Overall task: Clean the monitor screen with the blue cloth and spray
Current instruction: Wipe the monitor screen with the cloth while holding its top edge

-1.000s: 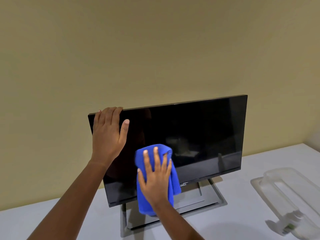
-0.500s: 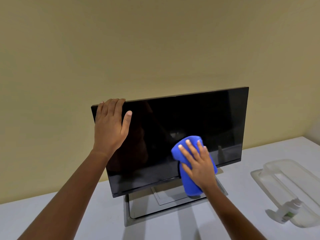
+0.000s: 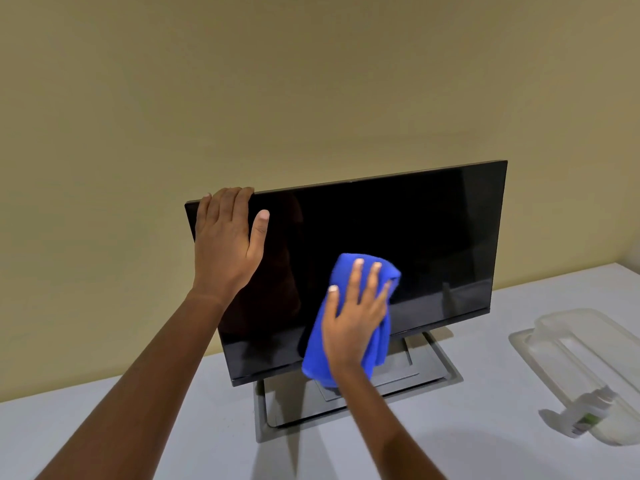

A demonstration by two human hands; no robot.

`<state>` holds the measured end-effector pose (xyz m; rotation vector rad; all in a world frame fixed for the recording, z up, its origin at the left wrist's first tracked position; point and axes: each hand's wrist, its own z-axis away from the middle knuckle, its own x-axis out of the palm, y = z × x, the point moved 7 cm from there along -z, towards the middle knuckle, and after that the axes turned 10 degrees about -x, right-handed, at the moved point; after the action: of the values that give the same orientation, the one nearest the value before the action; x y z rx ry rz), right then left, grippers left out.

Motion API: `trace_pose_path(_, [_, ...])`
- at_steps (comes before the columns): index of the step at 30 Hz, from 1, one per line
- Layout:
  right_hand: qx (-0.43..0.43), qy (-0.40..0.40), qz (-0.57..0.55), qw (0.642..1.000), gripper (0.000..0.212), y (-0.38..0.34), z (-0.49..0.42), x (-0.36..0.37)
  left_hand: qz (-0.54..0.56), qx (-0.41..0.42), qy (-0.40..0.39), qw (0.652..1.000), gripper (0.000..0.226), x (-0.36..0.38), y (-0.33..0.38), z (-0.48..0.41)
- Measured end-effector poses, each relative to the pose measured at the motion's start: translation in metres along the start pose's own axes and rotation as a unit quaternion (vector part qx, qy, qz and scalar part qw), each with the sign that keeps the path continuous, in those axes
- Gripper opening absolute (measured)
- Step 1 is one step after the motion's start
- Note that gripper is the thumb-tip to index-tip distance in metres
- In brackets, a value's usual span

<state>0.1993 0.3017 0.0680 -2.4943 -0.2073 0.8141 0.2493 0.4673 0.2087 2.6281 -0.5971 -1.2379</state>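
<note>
Item one, the monitor (image 3: 426,237): we record a dark, unlit screen standing on a grey rectangular stand (image 3: 434,370) on the pale table (image 3: 138,431), its back towards a plain beige wall (image 3: 311,81). Item two, the left hand (image 3: 227,247): we find it laid against the screen's upper left corner. Its fingers are straight and close together, with their tips at the top edge. The thumb is held out to the side and rests on the glass. Whether the fingertips hook over the edge we cannot tell. Item three, the blue cloth (image 3: 346,268): we note it bunched and held against the lower middle of the screen, its lower folds hanging past the bottom bezel in front of the stand. Item four, the right hand (image 3: 353,317): we see it flat on the cloth, palm down and fingers a little spread, pressing the fabric to the glass rather than pinching it. Item five, the spray bottle (image 3: 585,412): we place it well to the right of the monitor, lying on its side at the near end of a clear plastic tray (image 3: 588,337). It is white with a small green mark and is blurred. Whether it lies inside the tray or across its rim we cannot tell. Neither hand touches the bottle or the tray, and both forearms reach up from the lower edge of the view.
</note>
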Motion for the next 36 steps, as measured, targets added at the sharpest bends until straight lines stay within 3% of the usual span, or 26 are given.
trace_pose_path(3, [-0.171, -0.071, 0.042, 0.982, 0.054, -0.054, 0.029, 0.024, 0.0, 0.0, -0.001, 1.0, 0.066, -0.002, 0.0, -0.001])
trace_pose_path(6, [-0.353, -0.108, 0.081, 0.926, 0.054, -0.074, 0.054, 0.039, 0.0, -0.003, -0.002, 1.0, 0.067, -0.003, 0.001, 0.0])
trace_pose_path(11, [-0.462, -0.082, 0.125, 0.874, 0.054, -0.043, 0.034, 0.028, 0.001, -0.003, -0.002, 1.0, 0.066, -0.005, 0.001, -0.001])
trace_pose_path(14, [-0.425, -0.069, 0.133, 0.893, 0.05, -0.005, 0.0, 0.009, 0.002, 0.0, -0.005, 1.0, 0.066, -0.005, 0.002, -0.001])
trace_pose_path(18, [-0.306, -0.053, 0.13, 0.942, 0.05, 0.052, -0.049, -0.023, 0.005, -0.001, -0.003, 1.0, 0.065, -0.005, 0.002, 0.0])
trace_pose_path(22, [-0.071, -0.016, 0.062, 0.995, 0.056, 0.111, -0.086, -0.048, 0.006, -0.002, 0.0, 1.0, 0.063, -0.005, 0.002, 0.0])
trace_pose_path(24, [0.056, 0.01, -0.005, 0.998, 0.057, 0.132, -0.093, -0.052, 0.009, 0.0, 0.0, 1.0, 0.063, -0.004, 0.002, 0.001])
trace_pose_path(26, [0.113, 0.039, -0.045, 0.992, 0.055, 0.127, -0.095, -0.051, 0.013, -0.003, 0.003, 1.0, 0.063, -0.003, 0.001, 0.001])
trace_pose_path(31, [0.041, 0.047, -0.024, 0.998, 0.053, 0.056, -0.084, -0.038, 0.021, -0.016, 0.013, 1.0, 0.063, -0.001, 0.001, 0.002])
trace_pose_path(36, [-0.114, -0.001, 0.009, 0.993, 0.053, -0.031, -0.055, -0.014, 0.027, -0.019, 0.019, 0.999, 0.062, -0.001, 0.001, 0.001])
